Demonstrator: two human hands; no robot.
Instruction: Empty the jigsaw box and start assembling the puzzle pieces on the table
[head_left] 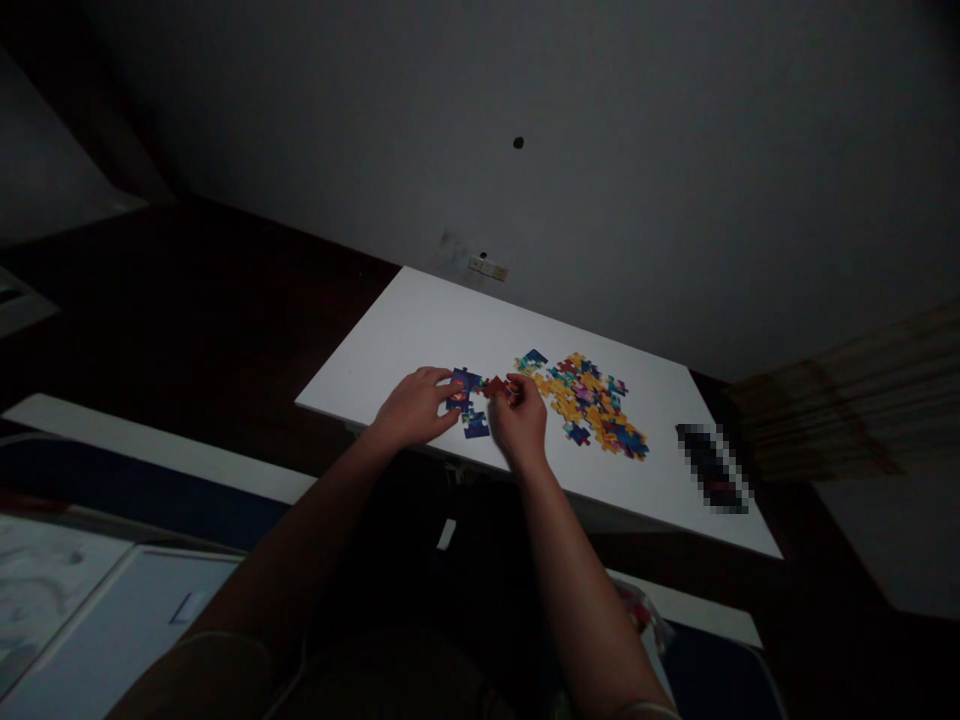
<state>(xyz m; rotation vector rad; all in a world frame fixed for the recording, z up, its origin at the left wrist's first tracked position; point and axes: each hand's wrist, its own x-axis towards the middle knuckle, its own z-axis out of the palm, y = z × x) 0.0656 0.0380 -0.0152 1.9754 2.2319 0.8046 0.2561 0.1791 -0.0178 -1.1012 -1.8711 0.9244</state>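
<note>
My left hand [415, 408] rests at the table's front left, its thumb and fingers gripping the edge of a few joined blue puzzle pieces [466, 379]. Pinched in the fingers of my right hand [523, 421] is a reddish-brown puzzle piece [496, 387], close to the right side of those joined pieces. Just below them, a blue and green puzzle piece [475, 426] lies between my hands. To the right of my right hand spreads a loose pile of puzzle pieces [589, 398], mostly yellow with blue, red and purple ones.
The white table [382, 330] stands near a grey wall [615, 180] with a socket strip [488, 268]. A pixelated dark object [712, 470] lies at the table's right end. A bench with a dark blue top [150, 490] is behind me, holding a white flat board [127, 620].
</note>
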